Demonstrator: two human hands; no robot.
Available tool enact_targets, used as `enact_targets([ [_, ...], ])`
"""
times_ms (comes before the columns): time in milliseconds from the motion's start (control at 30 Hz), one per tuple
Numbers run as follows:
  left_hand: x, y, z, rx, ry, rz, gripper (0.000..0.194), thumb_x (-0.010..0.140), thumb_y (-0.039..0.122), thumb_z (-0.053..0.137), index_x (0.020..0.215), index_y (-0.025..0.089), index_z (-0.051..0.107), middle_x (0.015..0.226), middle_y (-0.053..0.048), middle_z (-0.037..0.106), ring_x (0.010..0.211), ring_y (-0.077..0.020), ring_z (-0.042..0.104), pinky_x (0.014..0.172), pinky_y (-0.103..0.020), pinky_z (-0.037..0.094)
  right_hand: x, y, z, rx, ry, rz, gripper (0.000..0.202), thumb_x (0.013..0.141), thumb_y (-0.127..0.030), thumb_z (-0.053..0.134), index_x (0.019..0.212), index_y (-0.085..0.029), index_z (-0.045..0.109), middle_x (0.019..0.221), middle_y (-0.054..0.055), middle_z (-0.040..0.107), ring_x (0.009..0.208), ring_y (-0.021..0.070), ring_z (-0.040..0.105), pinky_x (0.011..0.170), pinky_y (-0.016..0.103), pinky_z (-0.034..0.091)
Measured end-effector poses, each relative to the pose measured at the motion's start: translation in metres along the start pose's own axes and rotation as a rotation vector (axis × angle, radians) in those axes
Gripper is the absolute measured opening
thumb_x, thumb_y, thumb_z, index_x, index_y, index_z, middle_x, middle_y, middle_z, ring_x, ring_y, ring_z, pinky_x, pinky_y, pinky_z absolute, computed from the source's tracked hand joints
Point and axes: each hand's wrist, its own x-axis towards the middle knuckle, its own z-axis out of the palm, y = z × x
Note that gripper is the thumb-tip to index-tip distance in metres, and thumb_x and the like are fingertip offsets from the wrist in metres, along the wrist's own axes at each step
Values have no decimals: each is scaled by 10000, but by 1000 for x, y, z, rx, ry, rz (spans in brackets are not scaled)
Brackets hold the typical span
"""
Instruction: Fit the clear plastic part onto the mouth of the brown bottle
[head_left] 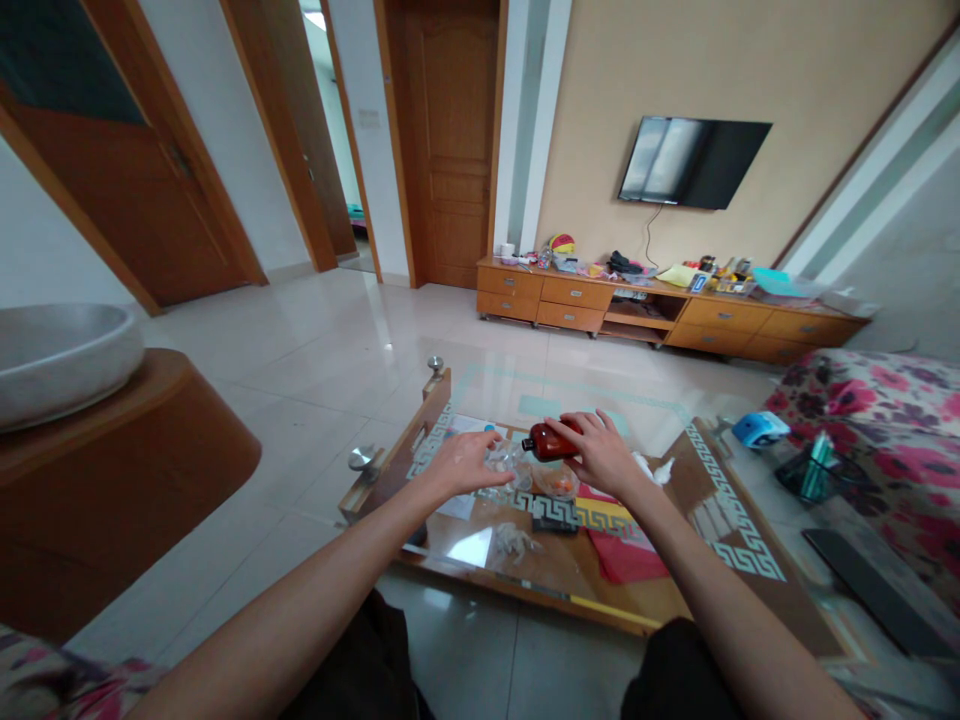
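My right hand (596, 455) is wrapped round a dark amber bottle (553, 441), tipped nearly on its side with its narrow black mouth pointing left. Facing it, my left hand (471, 464) curves its fingers and thumb round a clear container (507, 463), close under the bottle's mouth. The container's exact kind is hard to make out. Just below the bottle, a clear bowl (556, 482) with something orange in it rests on the glass-topped coffee table (637, 606). Both hands are above this table.
Crumpled clear plastic (513, 541), a dark flat object (555, 518) and a red sheet (627, 556) lie at the table. White crumpled tissue (663, 472) is right of my right hand. A blue box (760, 430) and a black basket (819, 472) stand by the floral sofa (892, 410).
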Motion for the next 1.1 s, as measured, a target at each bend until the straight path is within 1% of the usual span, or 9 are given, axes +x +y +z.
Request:
enact_targets([
  [133,0,-1,0,1,3,8,720,771,716,765,1323,267,654,1157,-87,774,1057,-336,730,892,-406,537,1,-3,-3,-9,14,-7,872,851,-190,689,1637,-394,374,1460,104,579,1309,356,526,1210,656,285],
  [267,0,-3,2,4,10,28,731,774,718,762,1332,259,652,1135,-85,779,1035,-336,732,870,-412,539,1,-5,-4,-20,17,-10,850,865,-189,678,1635,-391,379,1463,106,570,1320,350,518,1225,659,268],
  [400,0,-6,3,-2,10,30,732,774,723,761,1332,261,654,1140,-83,778,1037,-337,730,880,-415,535,2,-6,-4,-21,19,-9,847,865,-158,666,1630,-391,388,1476,105,565,1343,348,506,1229,664,261],
  [567,-1,-6,4,-6,3,32,731,780,722,757,1340,266,648,1167,-86,773,1055,-335,724,891,-409,531,3,-7,-5,-27,26,-9,886,850,-111,655,1632,-421,375,1507,90,550,1367,351,494,1242,681,222],
  [833,-2,-4,0,-9,-9,24,748,788,722,749,1365,260,639,1173,-91,773,1069,-336,725,895,-401,532,5,-11,-8,-75,30,-14,894,832,-65,642,1622,-411,405,1530,87,529,1404,348,455,1257,666,194],
  [967,-3,-5,1,3,-2,26,735,791,733,741,1354,270,647,1178,-77,772,1073,-329,726,910,-403,533,5,-11,-6,-113,36,-27,900,836,-72,659,1632,-394,389,1534,91,527,1419,342,435,1249,662,206],
  [1100,-3,-5,3,7,8,27,728,786,744,738,1341,281,653,1160,-67,774,1056,-321,728,903,-397,529,4,-11,-7,-136,30,-28,862,852,-84,661,1623,-376,411,1534,96,522,1426,331,424,1255,645,204],
])
